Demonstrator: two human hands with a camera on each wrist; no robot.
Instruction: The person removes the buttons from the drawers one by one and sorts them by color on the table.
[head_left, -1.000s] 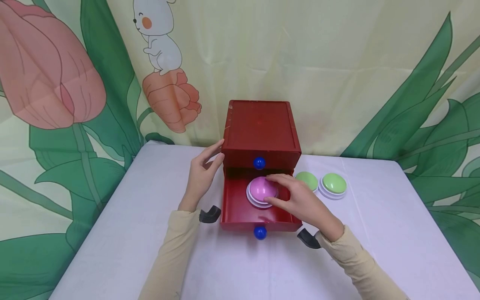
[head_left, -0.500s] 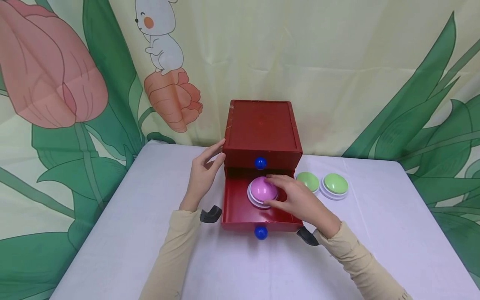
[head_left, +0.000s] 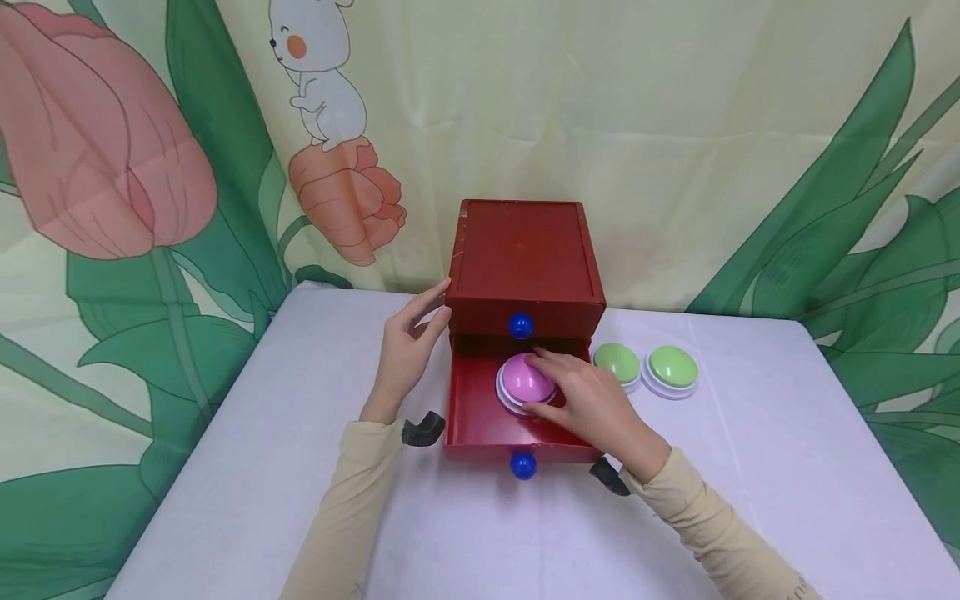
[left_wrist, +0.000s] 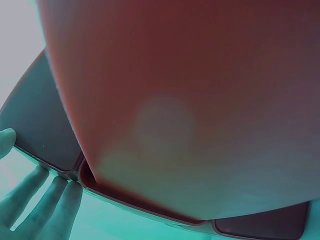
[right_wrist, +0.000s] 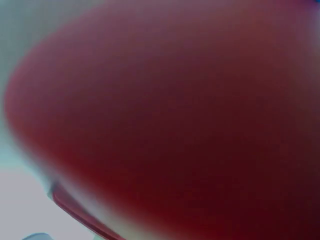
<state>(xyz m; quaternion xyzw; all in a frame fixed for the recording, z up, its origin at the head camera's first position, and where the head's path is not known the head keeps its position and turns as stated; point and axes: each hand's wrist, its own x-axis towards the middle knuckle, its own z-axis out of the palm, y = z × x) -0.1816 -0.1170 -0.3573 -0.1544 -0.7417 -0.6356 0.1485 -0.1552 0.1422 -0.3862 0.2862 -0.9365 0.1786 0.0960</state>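
A red two-drawer box [head_left: 522, 250] stands at the back middle of the table, its lower drawer [head_left: 480, 429] pulled out. Inside that drawer sits a pink domed button [head_left: 522, 379] on a round white base. My right hand [head_left: 592, 400] reaches in from the right, with thumb and fingers holding the dome's right side. My left hand [head_left: 401, 350] rests its fingertips against the left side of the box; its fingers [left_wrist: 55, 205] show fairly straight in the left wrist view. The red drawer front [right_wrist: 175, 125], blurred, fills most of the right wrist view, where the right hand is hidden.
Two green domed buttons on white bases stand right of the box: a nearer green button [head_left: 618, 363] and a farther green button [head_left: 672, 367]. Blue knobs stick out from the upper front [head_left: 521, 326] and lower drawer front [head_left: 523, 465]. A printed curtain [head_left: 637, 150] hangs behind the table.
My right hand has shifted slightly left, closer round the pink button. The pink button and the drawer stay in place, and my left hand has kept its position.
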